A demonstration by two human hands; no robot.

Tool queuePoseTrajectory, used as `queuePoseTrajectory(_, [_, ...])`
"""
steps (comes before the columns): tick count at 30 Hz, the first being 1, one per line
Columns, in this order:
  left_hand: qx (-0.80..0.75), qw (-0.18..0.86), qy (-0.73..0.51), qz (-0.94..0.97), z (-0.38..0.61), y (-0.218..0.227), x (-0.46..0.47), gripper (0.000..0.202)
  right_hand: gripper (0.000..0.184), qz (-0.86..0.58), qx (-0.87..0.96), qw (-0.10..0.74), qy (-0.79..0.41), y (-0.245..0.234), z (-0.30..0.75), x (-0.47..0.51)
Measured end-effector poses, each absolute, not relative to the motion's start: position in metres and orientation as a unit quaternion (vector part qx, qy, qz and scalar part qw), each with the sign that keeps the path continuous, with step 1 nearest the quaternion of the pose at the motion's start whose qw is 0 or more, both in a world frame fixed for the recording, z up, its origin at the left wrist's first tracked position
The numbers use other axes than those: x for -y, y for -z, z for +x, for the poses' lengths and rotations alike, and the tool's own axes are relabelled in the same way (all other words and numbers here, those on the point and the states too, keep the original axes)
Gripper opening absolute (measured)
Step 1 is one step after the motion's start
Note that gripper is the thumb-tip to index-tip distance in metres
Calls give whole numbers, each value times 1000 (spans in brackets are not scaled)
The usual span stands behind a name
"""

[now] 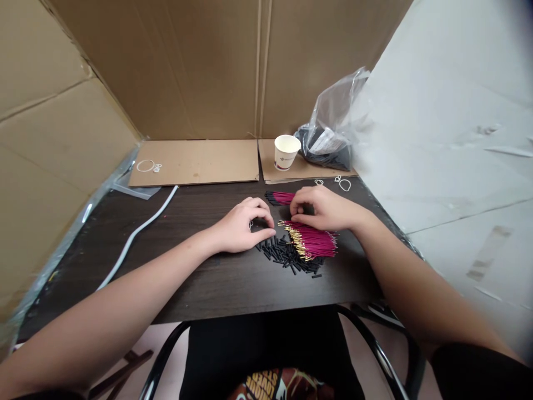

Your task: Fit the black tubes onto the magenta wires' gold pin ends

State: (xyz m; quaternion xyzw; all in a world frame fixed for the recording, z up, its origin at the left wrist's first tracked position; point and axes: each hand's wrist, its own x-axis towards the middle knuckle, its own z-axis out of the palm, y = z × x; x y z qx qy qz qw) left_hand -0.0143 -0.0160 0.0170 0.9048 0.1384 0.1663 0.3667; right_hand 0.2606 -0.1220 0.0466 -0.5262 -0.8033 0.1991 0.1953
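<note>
My left hand (244, 225) rests on the dark table (195, 278), fingers curled and pinched at the edge of a pile of short black tubes (287, 255). My right hand (322, 208) lies just behind a heap of magenta wires with gold tips (314, 241), fingertips pinched together over them. What either pinch holds is too small to make out. A smaller bundle of magenta wires with black ends (280, 198) lies beyond, between the two hands.
A white paper cup (286, 151) and a clear bag of black parts (333, 139) stand at the back right on cardboard sheets (200, 161). White rubber bands (345, 184) and rings (145, 165) lie about. A white cable (137, 233) runs left. Cardboard walls enclose the table.
</note>
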Motion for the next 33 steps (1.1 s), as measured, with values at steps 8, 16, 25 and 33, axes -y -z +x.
queuePoseTrajectory(8, [-93,373,-126,914,-17,-16,15,18,15,-512,820,153,-207,-41,255,122])
queuePoseTrajectory(16, [-74,357,-116,924,-17,-15,14,10,16,-547,799,171,-181,-44,249,124])
queuePoseTrajectory(25, [-85,358,-101,924,-16,-18,14,13,15,-532,785,270,-169,-45,246,125])
queuePoseTrajectory(33, [-114,364,-120,916,-14,-17,16,17,9,-535,778,306,-125,-46,243,125])
